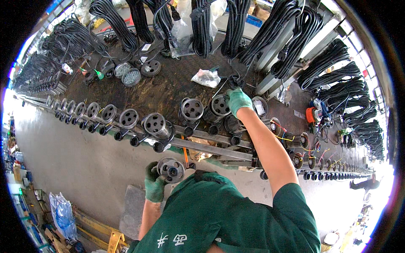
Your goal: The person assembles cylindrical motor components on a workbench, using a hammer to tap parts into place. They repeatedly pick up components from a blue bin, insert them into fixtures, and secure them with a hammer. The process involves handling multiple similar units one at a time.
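Note:
My left hand (154, 185), in a green glove, grips a round metal pump body (171, 169) held close to my chest, below the bench edge. My right hand (237, 100), also green-gloved, reaches far forward over the bench and closes on a black cable (233, 81) next to another metal pump body (220, 106). A row of similar cylindrical pump bodies (154, 124) lies along metal rails (211, 147) across the bench.
Coils of black cable (201, 25) hang above the dark workbench (168, 88). A clear plastic bag (206, 78), round trays of small parts (131, 77) and pump bodies with coloured wires (295, 141) sit on the bench. Grey floor (76, 160) lies to the left.

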`<state>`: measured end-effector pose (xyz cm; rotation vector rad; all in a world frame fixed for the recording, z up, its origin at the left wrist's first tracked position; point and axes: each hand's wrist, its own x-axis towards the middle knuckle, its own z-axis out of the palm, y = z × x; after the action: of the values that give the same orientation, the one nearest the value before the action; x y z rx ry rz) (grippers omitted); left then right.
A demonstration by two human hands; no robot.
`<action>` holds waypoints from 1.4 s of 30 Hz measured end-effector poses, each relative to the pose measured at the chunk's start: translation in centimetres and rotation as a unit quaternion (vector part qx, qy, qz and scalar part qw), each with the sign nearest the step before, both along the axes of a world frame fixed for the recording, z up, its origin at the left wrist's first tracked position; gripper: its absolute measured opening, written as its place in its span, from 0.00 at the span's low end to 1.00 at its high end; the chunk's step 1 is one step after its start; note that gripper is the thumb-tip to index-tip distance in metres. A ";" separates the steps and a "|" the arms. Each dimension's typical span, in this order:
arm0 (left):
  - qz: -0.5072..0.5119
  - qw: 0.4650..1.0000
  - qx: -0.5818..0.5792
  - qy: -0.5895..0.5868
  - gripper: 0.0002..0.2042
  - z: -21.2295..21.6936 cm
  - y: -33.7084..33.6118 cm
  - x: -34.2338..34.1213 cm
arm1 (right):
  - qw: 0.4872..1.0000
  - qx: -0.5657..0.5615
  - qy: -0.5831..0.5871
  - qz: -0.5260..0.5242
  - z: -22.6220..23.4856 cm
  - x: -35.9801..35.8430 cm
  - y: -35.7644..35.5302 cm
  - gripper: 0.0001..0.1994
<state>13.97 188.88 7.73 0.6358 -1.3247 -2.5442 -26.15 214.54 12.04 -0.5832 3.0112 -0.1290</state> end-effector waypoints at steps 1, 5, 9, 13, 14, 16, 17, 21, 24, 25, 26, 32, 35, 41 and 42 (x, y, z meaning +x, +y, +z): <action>0.005 1.000 0.002 -0.001 0.38 0.3 0.3 0.0 | 1.000 -0.007 0.020 0.012 -1.6 -0.8 0.9 0.16; 0.028 0.999 -0.021 -0.008 0.39 0.0 0.5 -0.3 | 0.996 -0.019 0.042 0.080 -1.3 -1.5 2.5 0.16; 0.019 0.999 -0.031 -0.010 0.41 0.3 0.7 -1.0 | 0.990 -0.098 0.001 0.103 6.2 1.1 4.5 0.15; 0.001 1.000 -0.027 -0.002 0.44 1.4 1.4 -2.5 | 0.935 0.073 0.236 0.254 3.0 5.6 9.9 0.16; -0.007 1.000 -0.029 0.004 0.44 2.3 1.9 -3.4 | 0.958 0.061 0.177 0.216 2.1 6.9 10.0 0.17; -0.045 0.998 -0.021 0.025 0.44 3.6 2.4 -5.4 | 0.989 0.042 0.073 0.122 0.5 9.5 10.6 0.21; -0.054 0.997 -0.023 0.041 0.43 4.4 3.0 -6.4 | 0.992 0.057 0.044 0.104 0.8 10.7 10.2 0.22; -0.119 0.989 -0.014 0.089 0.42 5.6 4.9 -10.5 | 0.992 0.055 0.052 0.096 1.5 12.2 9.8 0.24; -0.156 0.981 0.003 0.112 0.41 6.7 6.8 -13.0 | 0.984 0.012 0.120 0.134 0.5 12.9 10.3 0.22; -0.163 0.980 0.003 0.112 0.41 6.6 7.4 -13.6 | 0.973 0.014 0.156 0.171 0.7 12.9 10.4 0.21; -0.169 0.979 0.003 0.113 0.41 6.4 8.0 -14.1 | 0.983 0.009 0.110 0.149 0.0 13.1 10.3 0.20; -0.230 0.965 0.005 0.124 0.40 8.2 12.0 -16.0 | 0.991 -0.019 0.086 0.098 1.1 13.3 9.6 0.22; -0.236 0.964 0.010 0.120 0.40 8.5 13.0 -15.9 | 0.974 -0.179 0.134 0.045 1.8 14.8 11.1 0.20; -0.274 0.953 -0.050 0.122 0.39 8.7 15.4 -16.9 | 0.708 -0.659 -0.238 -0.093 3.1 21.8 15.2 0.18; -0.289 0.947 -0.068 0.120 0.38 8.3 16.0 -17.5 | 0.738 -0.601 -0.283 -0.117 3.5 22.7 15.6 0.20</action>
<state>-3.48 204.89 16.07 -0.1208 -1.7722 -2.7934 -3.47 230.18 15.53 -0.0983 2.0025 -1.9121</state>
